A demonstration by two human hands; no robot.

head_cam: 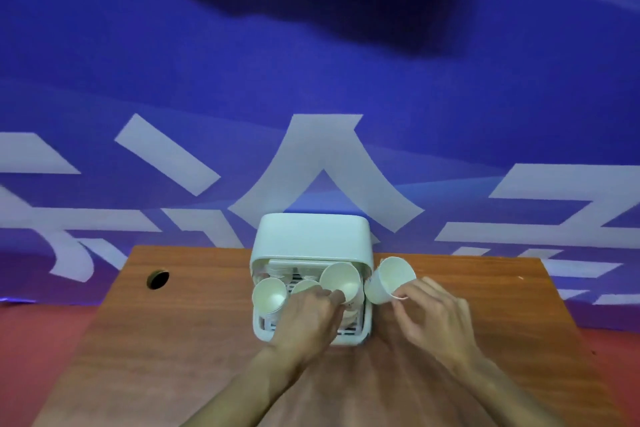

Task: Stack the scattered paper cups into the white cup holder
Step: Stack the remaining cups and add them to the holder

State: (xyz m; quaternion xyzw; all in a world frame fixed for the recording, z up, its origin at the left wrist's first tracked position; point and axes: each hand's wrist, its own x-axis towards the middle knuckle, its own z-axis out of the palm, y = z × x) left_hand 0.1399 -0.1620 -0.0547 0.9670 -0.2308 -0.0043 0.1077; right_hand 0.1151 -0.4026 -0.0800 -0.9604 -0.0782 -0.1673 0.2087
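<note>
The white cup holder (311,236) stands at the back middle of the wooden table, its open tray facing me. Inside it, a paper cup (269,295) sits at the left and another cup (304,286) in the middle, partly hidden by my fingers. My left hand (311,315) reaches over the tray and grips the rim of a larger tilted paper cup (341,279) at the right side of the holder. My right hand (429,312) pinches the rim of a separate paper cup (389,279), held tilted in the air just right of the holder.
The wooden table (173,340) has a round cable hole (158,279) at its back left corner. A blue banner with big white characters (322,156) hangs behind the table. Red floor (41,329) shows on both sides.
</note>
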